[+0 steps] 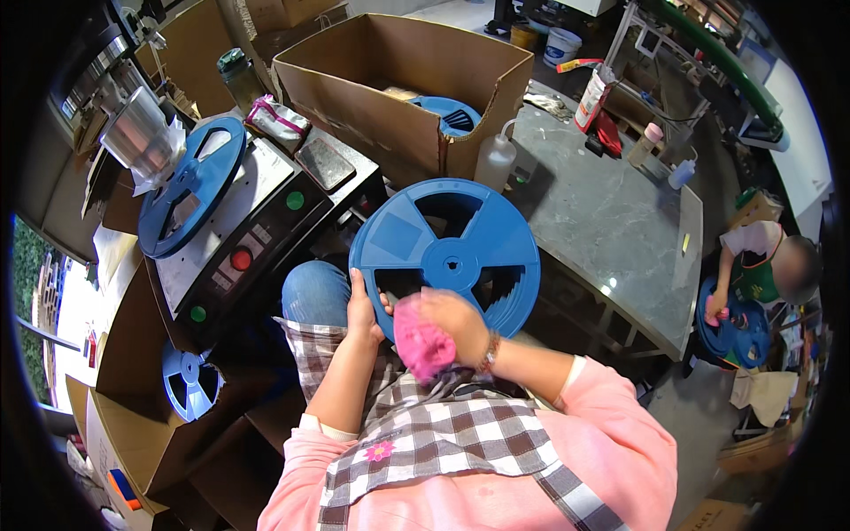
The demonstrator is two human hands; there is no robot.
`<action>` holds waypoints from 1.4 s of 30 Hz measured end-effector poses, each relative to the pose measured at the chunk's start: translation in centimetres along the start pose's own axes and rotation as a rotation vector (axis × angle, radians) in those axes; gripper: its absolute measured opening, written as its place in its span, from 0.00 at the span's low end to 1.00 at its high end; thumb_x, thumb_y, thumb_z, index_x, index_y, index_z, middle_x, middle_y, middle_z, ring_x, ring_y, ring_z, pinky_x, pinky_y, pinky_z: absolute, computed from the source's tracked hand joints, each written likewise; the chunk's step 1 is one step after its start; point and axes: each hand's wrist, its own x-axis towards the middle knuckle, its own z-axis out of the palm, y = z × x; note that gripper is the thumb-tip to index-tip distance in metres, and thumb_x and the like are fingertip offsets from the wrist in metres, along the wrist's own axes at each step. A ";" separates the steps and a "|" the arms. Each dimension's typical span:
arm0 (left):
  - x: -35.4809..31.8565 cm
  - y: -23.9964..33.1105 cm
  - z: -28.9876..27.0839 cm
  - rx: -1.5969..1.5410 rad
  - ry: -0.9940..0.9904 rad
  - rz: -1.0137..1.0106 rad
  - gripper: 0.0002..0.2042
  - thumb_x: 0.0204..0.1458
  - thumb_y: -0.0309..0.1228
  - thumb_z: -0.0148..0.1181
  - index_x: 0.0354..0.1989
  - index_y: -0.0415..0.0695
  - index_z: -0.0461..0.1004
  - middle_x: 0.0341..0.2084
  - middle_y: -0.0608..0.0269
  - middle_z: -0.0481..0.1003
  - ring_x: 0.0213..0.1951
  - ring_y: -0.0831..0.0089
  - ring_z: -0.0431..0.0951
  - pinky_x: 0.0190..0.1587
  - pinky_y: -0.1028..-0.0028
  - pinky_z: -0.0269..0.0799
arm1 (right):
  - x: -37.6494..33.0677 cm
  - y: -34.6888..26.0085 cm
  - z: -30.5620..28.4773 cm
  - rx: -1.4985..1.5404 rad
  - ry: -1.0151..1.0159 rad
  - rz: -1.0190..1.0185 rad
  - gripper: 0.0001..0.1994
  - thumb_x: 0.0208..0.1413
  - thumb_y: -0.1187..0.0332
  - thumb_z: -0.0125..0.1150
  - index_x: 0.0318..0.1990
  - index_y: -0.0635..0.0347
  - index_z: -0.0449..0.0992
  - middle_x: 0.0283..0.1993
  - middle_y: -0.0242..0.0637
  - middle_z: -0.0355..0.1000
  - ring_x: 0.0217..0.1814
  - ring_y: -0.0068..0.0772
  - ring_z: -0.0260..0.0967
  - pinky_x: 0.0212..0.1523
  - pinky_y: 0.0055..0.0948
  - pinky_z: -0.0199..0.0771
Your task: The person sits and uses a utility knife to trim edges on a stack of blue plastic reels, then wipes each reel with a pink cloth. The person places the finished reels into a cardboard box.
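Grey table [611,212] fills the area right of centre, its top scattered with bottles toward the far end. Cardboard box [363,97] stands at upper centre with another reel [443,111] partly visible inside. Machine [274,226] with a light top and dark front panel occupies the left of the frame. Blue reel [465,252], three-spoked, is at frame centre, near the person's lap, its face turned toward the camera. Second reel [188,177] leans tilted on the machine, upper left. Co-worker [753,274] at far right, in a green apron, bends over blue reels. Right hand [456,323], motion-blurred, lies in front of the blue reel's lower part, fingers curled on a pink cloth [421,341]; cannot tell whether the cloth touches the reel. Left hand [365,310] pinches the reel's lower-left rim, thumb on the near face, fingertips showing through a cutout. White squeeze bottle [496,159] stands just behind the reel, above centre. Red button [241,258] sits on the machine's panel.
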 end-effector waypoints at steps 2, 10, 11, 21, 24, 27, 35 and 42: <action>-0.8 0.3 0.2 0.032 0.014 0.031 0.31 0.50 0.69 0.46 0.25 0.49 0.62 0.10 0.66 0.62 0.12 0.71 0.63 0.18 0.70 0.63 | -4.6 0.5 -0.9 -0.049 -0.129 -0.146 0.12 0.48 0.70 0.59 0.42 0.56 0.76 0.51 0.41 0.73 0.59 0.41 0.69 0.60 0.41 0.67; -0.8 0.3 0.4 0.112 -0.019 0.088 0.29 0.53 0.66 0.46 0.30 0.48 0.63 0.11 0.65 0.63 0.12 0.72 0.64 0.18 0.71 0.65 | -5.7 18.6 -6.9 -0.081 0.620 1.052 0.13 0.57 0.59 0.56 0.41 0.58 0.77 0.37 0.43 0.77 0.37 0.41 0.76 0.37 0.37 0.75; -0.7 0.2 0.3 0.111 -0.028 0.085 0.29 0.53 0.66 0.46 0.29 0.48 0.63 0.11 0.65 0.63 0.12 0.71 0.64 0.19 0.70 0.65 | -4.3 19.4 -6.9 -0.131 0.603 1.088 0.13 0.54 0.58 0.59 0.41 0.54 0.79 0.37 0.48 0.77 0.38 0.48 0.76 0.38 0.41 0.75; -1.2 0.5 -0.1 0.040 -0.019 0.066 0.30 0.52 0.68 0.46 0.26 0.48 0.62 0.10 0.65 0.63 0.12 0.70 0.64 0.20 0.68 0.64 | -3.0 1.7 -3.2 0.000 0.063 -0.112 0.04 0.45 0.69 0.62 0.29 0.56 0.75 0.42 0.40 0.77 0.46 0.43 0.75 0.45 0.39 0.74; -1.3 0.4 0.1 0.052 -0.027 0.113 0.32 0.52 0.69 0.41 0.29 0.47 0.63 0.12 0.64 0.61 0.13 0.73 0.63 0.17 0.73 0.64 | -2.4 9.4 -4.9 0.002 0.385 0.224 0.08 0.48 0.68 0.62 0.36 0.56 0.74 0.39 0.41 0.76 0.42 0.43 0.75 0.43 0.37 0.74; -1.3 0.0 0.7 0.102 -0.075 0.128 0.38 0.45 0.76 0.33 0.29 0.48 0.66 0.12 0.64 0.63 0.13 0.72 0.63 0.18 0.73 0.65 | -1.3 20.5 -6.0 -0.132 0.734 0.720 0.18 0.53 0.68 0.59 0.52 0.57 0.75 0.48 0.44 0.76 0.47 0.41 0.75 0.49 0.32 0.73; -0.8 -0.5 -0.7 0.105 -0.052 0.154 0.45 0.38 0.81 0.27 0.32 0.46 0.68 0.14 0.63 0.66 0.15 0.70 0.68 0.19 0.71 0.68 | 17.3 6.1 4.7 -0.099 0.176 0.153 0.15 0.40 0.60 0.68 0.36 0.57 0.78 0.40 0.45 0.76 0.48 0.45 0.73 0.49 0.37 0.72; -2.0 -0.2 0.1 0.058 -0.098 0.116 0.47 0.33 0.83 0.24 0.30 0.47 0.68 0.12 0.65 0.62 0.14 0.73 0.63 0.18 0.74 0.64 | 1.0 11.5 -2.4 0.354 0.512 0.357 0.12 0.48 0.66 0.65 0.41 0.58 0.75 0.45 0.43 0.75 0.49 0.43 0.73 0.51 0.38 0.73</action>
